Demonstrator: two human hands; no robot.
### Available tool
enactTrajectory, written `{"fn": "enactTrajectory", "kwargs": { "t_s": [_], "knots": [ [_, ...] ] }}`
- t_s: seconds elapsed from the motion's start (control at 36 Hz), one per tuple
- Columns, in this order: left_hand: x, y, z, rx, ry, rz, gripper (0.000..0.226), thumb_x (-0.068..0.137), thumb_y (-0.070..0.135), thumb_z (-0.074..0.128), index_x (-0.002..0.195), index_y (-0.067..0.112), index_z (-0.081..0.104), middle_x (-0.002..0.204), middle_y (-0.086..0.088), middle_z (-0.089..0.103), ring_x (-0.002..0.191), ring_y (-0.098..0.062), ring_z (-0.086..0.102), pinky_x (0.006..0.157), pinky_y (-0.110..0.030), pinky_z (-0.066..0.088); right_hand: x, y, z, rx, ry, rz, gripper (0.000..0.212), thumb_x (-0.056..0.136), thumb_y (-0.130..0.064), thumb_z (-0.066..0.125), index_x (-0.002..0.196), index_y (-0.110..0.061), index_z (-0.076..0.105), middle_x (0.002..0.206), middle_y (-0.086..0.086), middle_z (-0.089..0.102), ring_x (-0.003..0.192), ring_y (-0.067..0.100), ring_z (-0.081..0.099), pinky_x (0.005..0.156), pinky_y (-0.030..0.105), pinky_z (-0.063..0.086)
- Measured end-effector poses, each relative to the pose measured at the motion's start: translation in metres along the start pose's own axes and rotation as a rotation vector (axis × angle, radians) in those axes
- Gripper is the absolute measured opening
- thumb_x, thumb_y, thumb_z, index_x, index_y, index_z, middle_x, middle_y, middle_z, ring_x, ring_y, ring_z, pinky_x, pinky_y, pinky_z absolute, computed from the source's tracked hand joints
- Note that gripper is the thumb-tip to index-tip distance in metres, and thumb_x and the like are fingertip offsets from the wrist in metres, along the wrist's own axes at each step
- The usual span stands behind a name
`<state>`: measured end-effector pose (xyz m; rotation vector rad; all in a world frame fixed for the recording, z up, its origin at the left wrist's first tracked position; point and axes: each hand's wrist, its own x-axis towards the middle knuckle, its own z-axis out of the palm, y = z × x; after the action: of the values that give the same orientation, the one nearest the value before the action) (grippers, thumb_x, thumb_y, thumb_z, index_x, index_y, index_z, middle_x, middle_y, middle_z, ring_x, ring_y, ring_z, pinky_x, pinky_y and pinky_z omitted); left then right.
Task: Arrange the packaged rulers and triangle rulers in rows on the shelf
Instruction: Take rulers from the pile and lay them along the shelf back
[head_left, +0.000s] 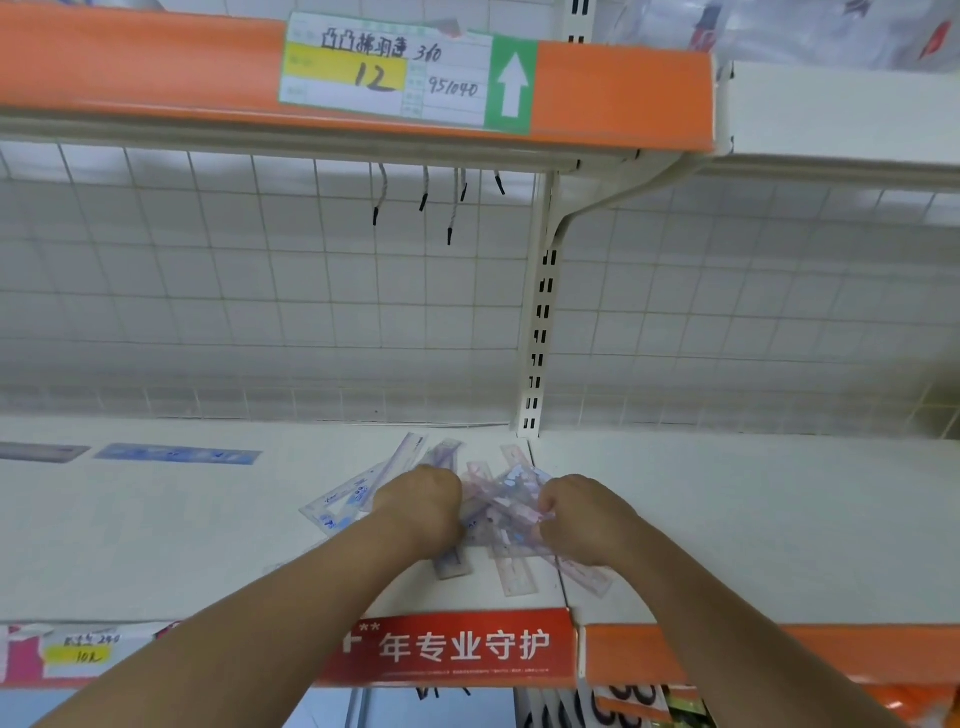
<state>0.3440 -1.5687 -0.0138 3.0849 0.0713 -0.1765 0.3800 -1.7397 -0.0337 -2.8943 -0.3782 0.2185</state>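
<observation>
Packaged rulers (511, 501), jumbled on shelf (208, 525), in grip of left hand (422, 506) and right hand (579, 517) (both curled).

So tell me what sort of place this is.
Probably a shop's stationery aisle: white metal shelving with an orange front rail, a handwritten white-and-yellow price tag marked 12, and a heap of clear plastic packaged rulers lying on it.

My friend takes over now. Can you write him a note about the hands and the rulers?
Left hand: grips the pile of rulers.
Right hand: grips the same pile.
Pile: jumbled, in the middle of the shelf, near its front.
Done: a blue ruler and a grey ruler lie end to end at the back left.
Left: sort the pile into rows.
</observation>
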Motion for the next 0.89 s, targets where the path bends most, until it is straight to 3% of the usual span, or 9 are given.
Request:
{"fn": "enactTrajectory", "kwargs": {
  "t_s": [0.06, 0.14, 0.25, 0.47, 0.53, 0.58, 0.64, 0.72, 0.89],
  "knots": [
    [0.001, -0.002, 0.000, -0.021, 0.007, -0.010, 0.030, 0.090, 0.031, 0.058, 0.110, 0.008, 0.060, 0.118, -0.010, 0.056, 0.105, -0.024, 0.059, 0.073, -0.029, 0.043, 0.001, 0.000, 0.001, -0.010, -0.001, -0.004, 0.010, 0.087, -0.010, 0.052, 0.085, -0.008, 0.062, 0.085, 0.004, 0.057, 0.076, 0.020, 0.057, 0.058, 0.026, 0.039],
    [0.001, -0.003, 0.004, -0.073, 0.004, -0.026, 0.039, 0.089, 0.042, 0.059, 0.111, 0.010, 0.059, 0.116, -0.008, 0.057, 0.104, -0.022, 0.059, 0.079, -0.029, 0.046, 0.001, -0.002, 0.000, -0.010, -0.003, 0.006, 0.027, 0.086, -0.007, 0.050, 0.062, -0.015, 0.041, 0.069, 0.000, 0.039, 0.058, 0.015, 0.040, 0.049, 0.023, 0.027],
    [0.001, 0.000, 0.011, -0.091, 0.017, -0.036, 0.043, 0.090, 0.041, 0.058, 0.122, 0.012, 0.053, 0.123, -0.009, 0.051, 0.110, -0.024, 0.055, 0.088, -0.033, 0.047, 0.001, -0.004, -0.001, -0.035, -0.003, -0.005, 0.035, 0.084, -0.003, 0.049, 0.058, -0.017, 0.030, 0.065, 0.001, 0.031, 0.053, 0.014, 0.032, 0.047, 0.024, 0.023],
    [0.002, 0.001, 0.012, -0.044, 0.030, -0.066, 0.045, 0.091, 0.035, 0.060, 0.126, 0.009, 0.049, 0.126, -0.011, 0.052, 0.114, -0.025, 0.052, 0.092, -0.031, 0.045, -0.003, -0.002, 0.000, -0.020, 0.023, 0.003, 0.035, 0.085, -0.004, 0.051, 0.059, -0.018, 0.031, 0.069, -0.001, 0.034, 0.056, 0.012, 0.036, 0.048, 0.023, 0.024],
    [0.002, -0.001, 0.012, -0.055, 0.036, -0.076, 0.044, 0.091, 0.027, 0.060, 0.129, 0.009, 0.046, 0.128, -0.010, 0.052, 0.116, -0.025, 0.053, 0.092, -0.030, 0.045, -0.005, -0.003, 0.000, -0.011, 0.024, 0.004, 0.029, 0.086, -0.004, 0.050, 0.063, -0.017, 0.037, 0.074, 0.000, 0.037, 0.060, 0.013, 0.039, 0.050, 0.022, 0.027],
    [0.002, -0.004, 0.012, -0.086, 0.030, -0.074, 0.044, 0.093, 0.019, 0.057, 0.132, 0.006, 0.041, 0.131, -0.011, 0.052, 0.119, -0.025, 0.053, 0.093, -0.030, 0.044, -0.007, -0.005, -0.002, -0.022, 0.021, 0.000, 0.010, 0.088, -0.005, 0.049, 0.088, -0.012, 0.056, 0.091, 0.004, 0.047, 0.073, 0.018, 0.048, 0.060, 0.022, 0.036],
    [0.001, -0.006, 0.010, -0.090, 0.031, -0.068, 0.045, 0.095, 0.017, 0.055, 0.133, 0.003, 0.037, 0.132, -0.014, 0.049, 0.119, -0.027, 0.053, 0.093, -0.030, 0.043, -0.008, -0.005, -0.003, -0.016, 0.019, 0.006, 0.024, 0.090, -0.005, 0.047, 0.112, -0.009, 0.056, 0.110, 0.008, 0.050, 0.087, 0.022, 0.054, 0.070, 0.024, 0.040],
    [-0.003, -0.007, 0.007, -0.041, 0.056, -0.049, 0.042, 0.097, 0.017, 0.050, 0.133, 0.002, 0.034, 0.133, -0.017, 0.043, 0.120, -0.029, 0.048, 0.097, -0.031, 0.039, -0.010, -0.008, -0.004, -0.012, 0.034, -0.002, 0.027, 0.090, -0.004, 0.046, 0.116, -0.009, 0.055, 0.115, 0.009, 0.049, 0.097, 0.024, 0.057, 0.074, 0.026, 0.042],
    [-0.010, -0.019, 0.006, 0.004, 0.135, -0.058, 0.035, 0.098, 0.020, 0.044, 0.129, 0.006, 0.042, 0.126, -0.016, 0.043, 0.115, -0.029, 0.045, 0.094, -0.030, 0.038, -0.013, -0.014, -0.006, 0.019, 0.076, -0.027, 0.026, 0.092, -0.009, 0.049, 0.119, -0.011, 0.052, 0.118, 0.009, 0.049, 0.096, 0.022, 0.056, 0.079, 0.026, 0.044]
  ]
}}
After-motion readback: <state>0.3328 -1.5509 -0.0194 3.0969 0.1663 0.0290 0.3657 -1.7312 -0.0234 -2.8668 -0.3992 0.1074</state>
